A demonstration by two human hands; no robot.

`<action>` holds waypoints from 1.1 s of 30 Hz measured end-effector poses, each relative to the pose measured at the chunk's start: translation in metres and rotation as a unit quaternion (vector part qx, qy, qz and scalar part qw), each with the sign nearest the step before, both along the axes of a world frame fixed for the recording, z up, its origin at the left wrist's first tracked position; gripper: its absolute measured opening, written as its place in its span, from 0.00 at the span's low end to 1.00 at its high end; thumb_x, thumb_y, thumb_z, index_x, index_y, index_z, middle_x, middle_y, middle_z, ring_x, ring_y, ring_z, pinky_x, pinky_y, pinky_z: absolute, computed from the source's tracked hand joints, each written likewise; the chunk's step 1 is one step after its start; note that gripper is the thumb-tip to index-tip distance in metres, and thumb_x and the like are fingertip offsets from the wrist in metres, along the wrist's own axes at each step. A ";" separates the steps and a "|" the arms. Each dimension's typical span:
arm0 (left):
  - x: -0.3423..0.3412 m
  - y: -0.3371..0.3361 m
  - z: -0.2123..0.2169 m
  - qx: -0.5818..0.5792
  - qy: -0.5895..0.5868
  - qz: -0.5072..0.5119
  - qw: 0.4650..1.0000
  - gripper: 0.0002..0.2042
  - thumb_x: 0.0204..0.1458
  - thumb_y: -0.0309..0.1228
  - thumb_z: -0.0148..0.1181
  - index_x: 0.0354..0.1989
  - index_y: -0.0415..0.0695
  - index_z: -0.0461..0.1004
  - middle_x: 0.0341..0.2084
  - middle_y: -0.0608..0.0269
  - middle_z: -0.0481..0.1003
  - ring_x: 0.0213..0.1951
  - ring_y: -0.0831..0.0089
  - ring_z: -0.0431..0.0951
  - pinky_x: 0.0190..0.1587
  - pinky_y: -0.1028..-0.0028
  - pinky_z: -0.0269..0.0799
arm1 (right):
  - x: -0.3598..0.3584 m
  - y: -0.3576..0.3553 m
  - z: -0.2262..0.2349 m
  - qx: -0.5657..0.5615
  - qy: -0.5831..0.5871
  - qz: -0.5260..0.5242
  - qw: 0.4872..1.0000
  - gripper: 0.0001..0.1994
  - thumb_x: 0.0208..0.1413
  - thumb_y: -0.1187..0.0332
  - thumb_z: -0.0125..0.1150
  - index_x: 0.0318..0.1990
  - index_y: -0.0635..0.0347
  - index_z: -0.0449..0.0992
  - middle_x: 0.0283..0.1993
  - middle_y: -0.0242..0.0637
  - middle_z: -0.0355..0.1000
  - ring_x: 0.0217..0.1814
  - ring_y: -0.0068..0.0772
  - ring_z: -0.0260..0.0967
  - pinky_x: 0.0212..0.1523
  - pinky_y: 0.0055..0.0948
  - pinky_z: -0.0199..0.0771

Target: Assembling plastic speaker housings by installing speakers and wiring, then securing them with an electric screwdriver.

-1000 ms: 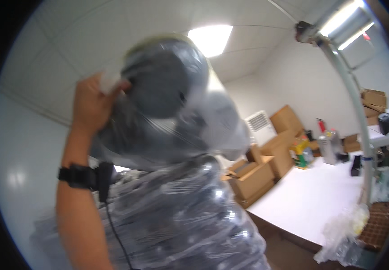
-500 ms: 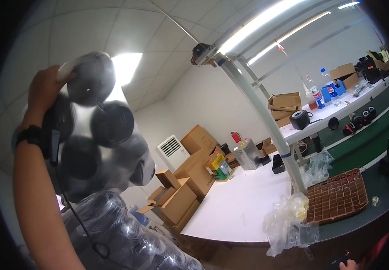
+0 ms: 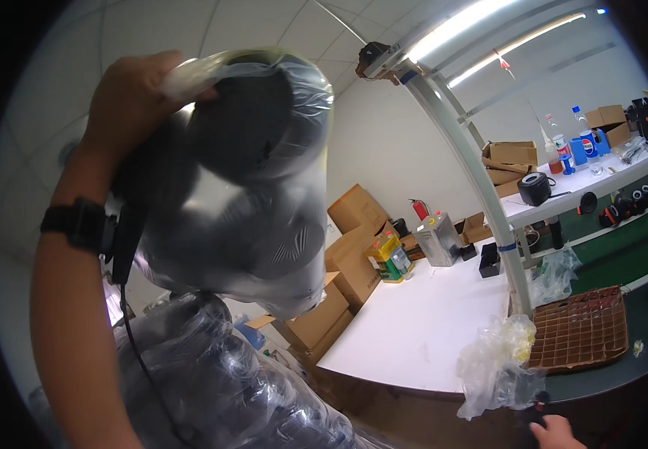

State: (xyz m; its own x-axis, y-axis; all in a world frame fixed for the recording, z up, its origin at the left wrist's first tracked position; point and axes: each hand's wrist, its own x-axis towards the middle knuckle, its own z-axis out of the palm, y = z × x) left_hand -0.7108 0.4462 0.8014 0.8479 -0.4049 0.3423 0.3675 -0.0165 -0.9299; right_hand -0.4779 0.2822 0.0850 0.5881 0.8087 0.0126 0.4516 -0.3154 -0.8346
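Observation:
A clear plastic bag of round black parts hangs at the left, raised high. Gathered in the fingers of my left hand is the bag's upper edge, so this hand is closed on it. A black strap with a small device and a cable is on my left wrist. Directly below lie more plastic-wrapped black parts in a large bundle. Low at the right, my right hand is closed around a small dark object, whose kind is hard to make out; it is near a crumpled clear bag.
A white table bears a yellow-green can and a metal can. Cardboard boxes stand behind the raised bag. To the right are a brown divided tray, a metal post and a shelf with bottles.
The raised bag has come closer and shifted right with my left hand. My right hand has moved left and further into view with the dark object. The whole view has shifted slightly.

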 end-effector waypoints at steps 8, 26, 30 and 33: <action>0.046 0.010 0.016 0.002 0.001 -0.072 0.997 0.23 0.54 0.52 0.66 0.32 0.39 0.78 0.24 0.51 0.78 0.27 0.54 0.79 0.33 0.61 0.73 | -0.058 0.104 0.044 0.162 0.125 0.139 0.969 0.18 0.64 0.59 0.56 0.46 0.67 0.80 0.42 0.54 0.80 0.46 0.49 0.78 0.49 0.40 0.74; 0.185 0.177 -0.188 -0.620 -0.181 -0.296 0.704 0.19 0.61 0.39 0.63 0.45 0.32 0.77 0.30 0.61 0.77 0.31 0.76 0.73 0.38 0.71 0.70 | 0.020 -0.113 0.013 -0.184 0.089 -0.009 0.979 0.27 0.66 0.43 0.50 0.50 0.61 0.80 0.45 0.55 0.78 0.50 0.58 0.76 0.53 0.46 0.73; 0.227 0.183 -0.225 -0.620 -0.089 -0.356 0.693 0.22 0.56 0.45 0.67 0.36 0.33 0.76 0.24 0.68 0.72 0.27 0.80 0.67 0.33 0.73 0.66 | 0.023 -0.203 -0.015 -0.181 0.162 -0.130 0.961 0.26 0.65 0.45 0.52 0.47 0.61 0.81 0.42 0.54 0.79 0.49 0.57 0.76 0.51 0.45 0.74; 0.250 0.164 -0.242 -0.669 -0.002 -0.295 0.682 0.20 0.55 0.42 0.68 0.34 0.33 0.77 0.22 0.69 0.71 0.27 0.80 0.66 0.32 0.72 0.65 | 0.027 -0.247 -0.017 -0.123 0.216 -0.316 0.915 0.20 0.62 0.51 0.59 0.41 0.63 0.81 0.34 0.48 0.79 0.39 0.49 0.78 0.44 0.40 0.75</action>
